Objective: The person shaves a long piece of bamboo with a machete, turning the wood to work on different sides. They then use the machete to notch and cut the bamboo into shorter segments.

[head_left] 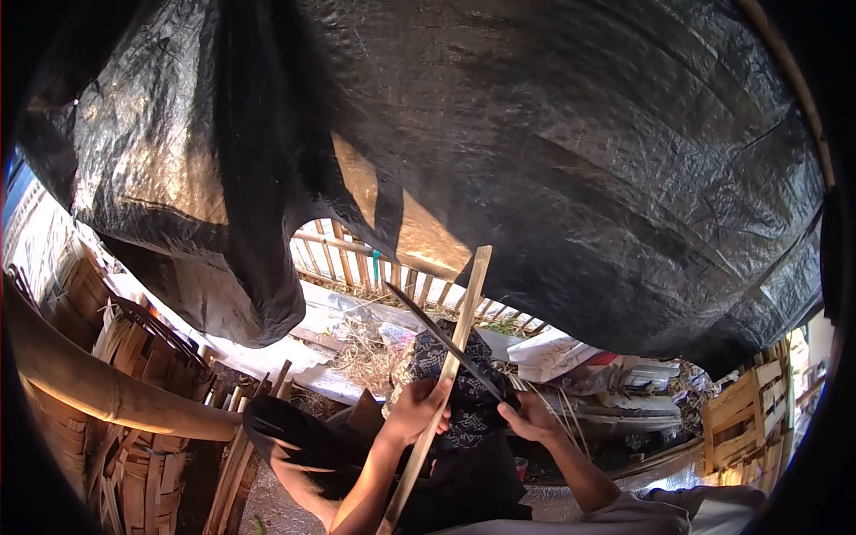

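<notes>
While both hands work low in the head view, these are the parts of the scene:

Left hand: closed around a bamboo strip, fingers wrapped about its middle stretch.
Bamboo strip: long, flat, pale yellow-tan, straight-edged; it stands steeply, leaning slightly right, its squared top end near the edge of the tarpaulin and its lower end running off the bottom of the picture beside the left forearm.
Right hand: clenched on the handle of a knife; the handle itself is hidden in the fist.
Knife: long, narrow, dark blade, slanting up to the left from the right hand and crossing the bamboo strip above the left hand, touching it.
Patterned cloth: dark fabric with a pale print, bunched behind the strip and blade, between the two hands.
Tarpaulin: black woven plastic sheet, glossy and creased, sagging overhead across most of the view.
Bamboo pole: thick, round, smooth, tan, crossing at the left.
Woven baskets: stacked split-bamboo work at the left, below the pole.
Fence: slatted bamboo rails in sunlight beyond the tarpaulin's edge.
</notes>
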{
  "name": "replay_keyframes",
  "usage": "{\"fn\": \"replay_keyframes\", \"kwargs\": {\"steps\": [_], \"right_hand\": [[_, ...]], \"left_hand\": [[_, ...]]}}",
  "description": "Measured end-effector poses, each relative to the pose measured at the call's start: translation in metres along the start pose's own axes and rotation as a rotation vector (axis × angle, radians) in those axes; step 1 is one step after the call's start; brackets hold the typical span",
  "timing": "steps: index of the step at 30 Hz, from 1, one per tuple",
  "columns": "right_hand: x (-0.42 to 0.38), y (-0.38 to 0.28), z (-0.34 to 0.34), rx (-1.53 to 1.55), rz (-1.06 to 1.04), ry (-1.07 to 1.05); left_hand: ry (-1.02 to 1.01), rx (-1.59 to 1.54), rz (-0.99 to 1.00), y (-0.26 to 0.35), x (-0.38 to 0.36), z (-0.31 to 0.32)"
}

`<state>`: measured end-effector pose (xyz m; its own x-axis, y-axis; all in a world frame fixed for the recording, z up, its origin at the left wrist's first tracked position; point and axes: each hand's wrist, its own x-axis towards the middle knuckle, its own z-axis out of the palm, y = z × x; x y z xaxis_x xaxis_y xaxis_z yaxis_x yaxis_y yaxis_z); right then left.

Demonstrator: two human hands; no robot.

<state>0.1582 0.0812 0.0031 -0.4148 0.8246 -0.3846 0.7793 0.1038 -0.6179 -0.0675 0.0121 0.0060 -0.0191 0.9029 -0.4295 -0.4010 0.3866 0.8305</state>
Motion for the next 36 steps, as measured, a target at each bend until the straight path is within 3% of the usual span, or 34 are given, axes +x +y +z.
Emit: {"fn": "replay_keyframes", "kwargs": {"steps": [1, 2, 4, 6, 10, 12, 13, 16, 18, 20, 22, 23, 24, 26, 27, 28, 30, 32, 33, 34, 36], "right_hand": [[-0.001, -0.004, 0.002, 0.025, -0.161, 0.091], [0.002, -0.003, 0.005, 0.029, -0.158, 0.094], [0.007, 0.003, 0.012, -0.129, -0.366, 0.401], [0.013, -0.004, 0.003, -0.35, -0.458, 0.532], [0.032, -0.018, -0.012, -0.453, -0.367, 0.439], [0.051, -0.021, -0.017, -0.368, -0.348, 0.57], [0.056, -0.03, -0.029, -0.217, -0.214, 0.339], [0.063, -0.034, -0.021, -0.12, -0.385, 0.376], [0.055, -0.038, -0.016, -0.166, -0.443, 0.263], [0.043, -0.055, -0.029, -0.493, -0.439, 0.185], [0.049, -0.062, -0.046, -0.555, -0.386, 0.265], [0.073, -0.043, -0.046, -0.4, -0.395, 0.357], [0.091, -0.036, -0.057, -0.24, -0.18, 0.277], [0.097, -0.043, -0.066, -0.14, -0.164, 0.369], [0.091, -0.046, -0.064, -0.086, -0.155, 0.272], [0.082, -0.049, -0.061, -0.142, -0.02, 0.136], [0.061, -0.047, -0.046, -0.282, -0.396, 0.116], [0.055, -0.045, -0.04, -0.6, -0.659, 0.305], [0.05, -0.065, -0.052, -0.734, -0.367, 0.136], [0.057, -0.062, -0.059, -0.592, -0.395, 0.253], [0.082, -0.064, -0.081, -0.192, -0.114, 0.196]], "left_hand": [[0.028, 0.044, 0.075, -0.007, -0.001, 0.001], [0.051, 0.05, 0.116, -0.012, -0.003, 0.004], [0.065, 0.006, 0.116, -0.019, -0.006, 0.006], [0.107, 0.023, 0.121, -0.023, -0.006, 0.008], [0.176, 0.106, 0.187, -0.024, -0.007, 0.009], [0.21, 0.139, 0.196, -0.025, -0.006, 0.01], [0.199, 0.145, 0.191, -0.023, -0.005, 0.01], [0.156, 0.144, 0.174, -0.019, -0.005, 0.007], [0.096, 0.049, 0.16, -0.022, -0.003, 0.005], [0.1, 0.046, 0.169, -0.025, -0.003, 0.003], [0.102, 0.066, 0.156, -0.027, -0.009, 0.004], [0.135, 0.083, 0.14, -0.028, -0.01, 0.004], [0.13, 0.086, 0.173, -0.027, -0.011, 0.004], [0.174, 0.155, 0.144, -0.024, -0.013, 0.008], [0.132, 0.117, 0.141, -0.023, -0.01, 0.005], [0.091, 0.076, 0.135, -0.026, -0.01, 0.002], [0.063, 0.033, 0.131, -0.029, -0.007, 0.001], [0.064, 0.034, 0.16, -0.026, -0.011, 0.005], [0.078, 0.045, 0.187, -0.028, -0.011, 0.006], [0.08, 0.048, 0.171, -0.032, -0.012, 0.005], [0.088, 0.007, 0.141, -0.033, -0.009, 0.001]]}}
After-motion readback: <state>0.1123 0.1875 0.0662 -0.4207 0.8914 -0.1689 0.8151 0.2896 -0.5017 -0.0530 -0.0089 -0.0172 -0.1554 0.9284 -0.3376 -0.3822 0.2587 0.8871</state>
